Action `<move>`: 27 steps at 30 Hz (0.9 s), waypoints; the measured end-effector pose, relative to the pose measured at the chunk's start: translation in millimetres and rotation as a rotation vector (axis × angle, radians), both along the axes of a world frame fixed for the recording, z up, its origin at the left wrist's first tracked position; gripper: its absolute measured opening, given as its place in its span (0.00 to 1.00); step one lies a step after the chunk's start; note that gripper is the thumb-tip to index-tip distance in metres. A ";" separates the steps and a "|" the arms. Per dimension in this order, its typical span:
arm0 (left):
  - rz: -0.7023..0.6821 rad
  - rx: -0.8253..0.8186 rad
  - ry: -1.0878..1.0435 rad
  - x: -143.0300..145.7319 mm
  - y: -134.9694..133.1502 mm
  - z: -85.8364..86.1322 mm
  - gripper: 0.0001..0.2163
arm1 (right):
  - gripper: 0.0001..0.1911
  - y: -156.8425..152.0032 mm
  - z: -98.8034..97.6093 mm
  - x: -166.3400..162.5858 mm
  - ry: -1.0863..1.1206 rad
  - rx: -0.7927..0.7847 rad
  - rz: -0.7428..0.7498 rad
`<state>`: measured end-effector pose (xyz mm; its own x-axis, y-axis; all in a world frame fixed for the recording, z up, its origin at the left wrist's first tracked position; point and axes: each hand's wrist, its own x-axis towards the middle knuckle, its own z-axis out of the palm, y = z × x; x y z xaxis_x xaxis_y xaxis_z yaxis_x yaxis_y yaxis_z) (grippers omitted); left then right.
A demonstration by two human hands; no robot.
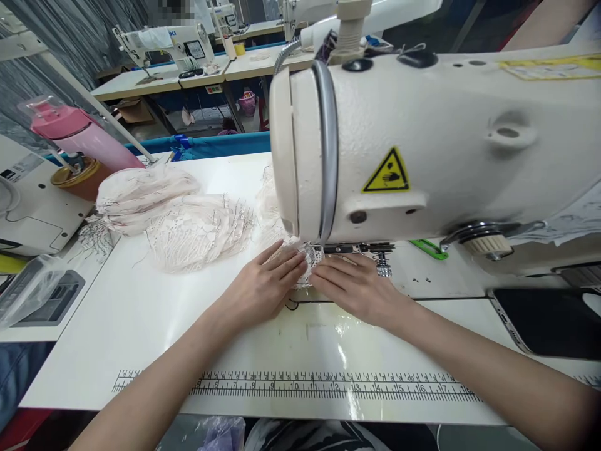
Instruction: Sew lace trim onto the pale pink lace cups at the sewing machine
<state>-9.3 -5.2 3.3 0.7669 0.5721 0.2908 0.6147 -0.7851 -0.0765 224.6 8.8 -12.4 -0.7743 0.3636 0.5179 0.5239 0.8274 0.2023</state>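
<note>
My left hand (265,285) lies flat with its fingers stretched out on a piece of pale lace fabric (305,275) under the sewing machine head (375,150). From the other side my right hand (354,285) rests on the same lace, fingers extended toward the left hand, some of them partly hidden beneath the machine. The needle area is mostly covered by the machine head and my hands. Left of my left hand sits a heap of pale pink lace pieces (197,232) with loose threads. More lace (270,207) lies behind the needle area.
A phone (549,319) lies at the right, and a green clip-like tool (428,249) beside the machine bed. At the left stand a pink bottle (89,134) and a brown cup (82,178). A printed ruler (300,383) runs along the front edge. Other sewing machines (173,47) stand behind.
</note>
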 end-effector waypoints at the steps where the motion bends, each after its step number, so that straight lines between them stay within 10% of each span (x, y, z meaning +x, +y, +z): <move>1: 0.002 0.009 0.002 0.0 0.1 0.0 0.17 | 0.12 0.0 0.0 -0.8 0.004 0.001 0.016; 27: 0.159 0.144 0.048 13.8 -3.9 -10.0 0.17 | 0.19 1.3 -0.7 3.9 0.046 -0.093 -0.028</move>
<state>4.5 -9.1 -6.6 0.6854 0.6418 0.3440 0.7227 -0.6576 -0.2128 228.6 10.1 -13.0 -0.7390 0.4331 0.5160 0.5545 0.8261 0.1007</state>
